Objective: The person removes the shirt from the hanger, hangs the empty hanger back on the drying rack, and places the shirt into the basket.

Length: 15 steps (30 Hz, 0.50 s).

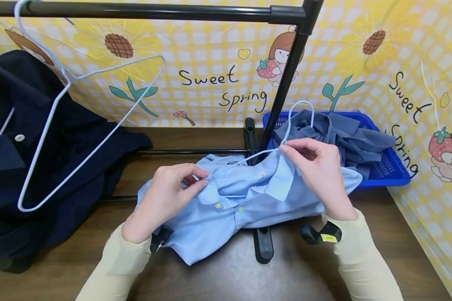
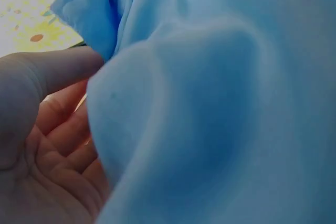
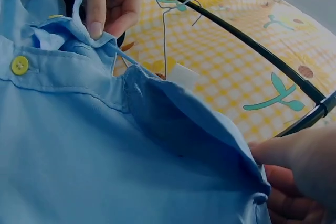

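A light blue shirt (image 1: 214, 225) with yellow buttons lies over the rack's foot, its collar facing up. A pale wire hanger (image 1: 289, 121) sits at its neck; the hook stands up, and one arm runs along the collar to the left. My left hand (image 1: 165, 194) pinches the collar's left part between thumb and fingers. My right hand (image 1: 320, 167) pinches the collar's right part beside the hanger's neck. In the right wrist view, the collar (image 3: 184, 114) stretches between both hands. Cloth hides the left fingertips in the left wrist view.
A black rack bar (image 1: 154, 10) crosses the top, with an upright post (image 1: 286, 79) in front of the wall. An unloaded hanger (image 1: 94, 154) hangs at left beside a dark navy garment (image 1: 71, 142). At right, a blue basket (image 1: 395, 171) holds crumpled grey-blue clothing (image 1: 335, 129).
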Each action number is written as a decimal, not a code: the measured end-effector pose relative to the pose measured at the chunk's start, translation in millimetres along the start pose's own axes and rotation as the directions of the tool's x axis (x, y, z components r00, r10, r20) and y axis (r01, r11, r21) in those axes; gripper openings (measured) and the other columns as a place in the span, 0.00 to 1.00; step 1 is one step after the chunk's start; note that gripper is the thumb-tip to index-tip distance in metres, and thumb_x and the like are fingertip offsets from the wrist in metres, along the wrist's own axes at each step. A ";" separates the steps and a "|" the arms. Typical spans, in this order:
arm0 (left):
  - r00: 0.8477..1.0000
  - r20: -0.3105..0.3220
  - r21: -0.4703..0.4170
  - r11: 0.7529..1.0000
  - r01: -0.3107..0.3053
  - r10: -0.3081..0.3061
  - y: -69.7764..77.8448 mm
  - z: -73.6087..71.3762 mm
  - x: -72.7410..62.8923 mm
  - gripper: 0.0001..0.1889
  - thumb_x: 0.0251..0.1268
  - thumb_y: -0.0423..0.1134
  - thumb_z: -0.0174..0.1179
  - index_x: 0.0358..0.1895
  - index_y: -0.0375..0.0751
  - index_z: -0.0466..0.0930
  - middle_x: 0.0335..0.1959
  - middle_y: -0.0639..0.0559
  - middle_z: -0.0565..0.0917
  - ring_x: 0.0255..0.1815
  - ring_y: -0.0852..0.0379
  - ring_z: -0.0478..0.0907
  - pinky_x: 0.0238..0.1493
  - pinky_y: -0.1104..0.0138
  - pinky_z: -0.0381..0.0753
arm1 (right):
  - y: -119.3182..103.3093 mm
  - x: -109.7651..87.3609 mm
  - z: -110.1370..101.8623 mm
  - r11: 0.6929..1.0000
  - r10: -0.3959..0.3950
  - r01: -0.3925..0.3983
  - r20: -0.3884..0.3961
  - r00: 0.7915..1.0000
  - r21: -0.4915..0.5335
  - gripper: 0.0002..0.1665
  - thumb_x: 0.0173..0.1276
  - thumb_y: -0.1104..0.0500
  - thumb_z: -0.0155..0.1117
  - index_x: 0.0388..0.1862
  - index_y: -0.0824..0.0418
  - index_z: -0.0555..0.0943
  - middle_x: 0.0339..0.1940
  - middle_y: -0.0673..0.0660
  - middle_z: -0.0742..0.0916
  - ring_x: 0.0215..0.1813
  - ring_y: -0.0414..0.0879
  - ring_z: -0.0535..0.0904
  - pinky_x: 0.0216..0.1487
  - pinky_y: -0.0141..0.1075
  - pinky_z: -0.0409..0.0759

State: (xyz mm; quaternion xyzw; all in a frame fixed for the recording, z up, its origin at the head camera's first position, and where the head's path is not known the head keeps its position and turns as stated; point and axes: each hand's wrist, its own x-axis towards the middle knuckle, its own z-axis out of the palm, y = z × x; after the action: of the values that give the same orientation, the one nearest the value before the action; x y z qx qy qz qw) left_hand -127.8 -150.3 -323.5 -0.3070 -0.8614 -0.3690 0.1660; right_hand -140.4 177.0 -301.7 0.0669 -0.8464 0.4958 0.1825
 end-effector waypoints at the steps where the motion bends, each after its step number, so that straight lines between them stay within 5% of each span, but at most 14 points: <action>1: 1.000 0.008 -0.010 1.000 0.007 -0.007 0.0 -1.3 0.6 0.09 0.57 0.28 0.75 0.40 0.43 0.90 0.34 0.58 0.88 0.28 0.65 0.82 0.30 0.64 0.83 | 1.1 0.4 -0.1 1.000 -0.014 0.014 -0.003 1.000 0.014 0.15 0.68 0.49 0.74 0.44 0.59 0.91 0.39 0.51 0.90 0.38 0.43 0.84 0.39 0.30 0.80; 15: 0.985 0.110 -0.133 0.980 0.149 -0.135 -13.1 -25.8 -3.6 0.11 0.61 0.28 0.72 0.41 0.48 0.90 0.37 0.64 0.87 0.34 0.65 0.84 0.37 0.68 0.83 | 11.5 0.3 -7.0 0.993 -0.048 0.044 0.038 0.998 0.112 0.11 0.74 0.56 0.68 0.45 0.64 0.87 0.38 0.55 0.86 0.37 0.48 0.80 0.40 0.29 0.79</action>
State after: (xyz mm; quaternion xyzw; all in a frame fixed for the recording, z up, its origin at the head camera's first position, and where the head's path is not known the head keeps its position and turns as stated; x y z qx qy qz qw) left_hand -132.1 -177.9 -315.0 -0.2740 -0.8601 -0.4240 0.0735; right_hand -142.4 188.9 -307.9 0.1064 -0.8192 0.5364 0.1729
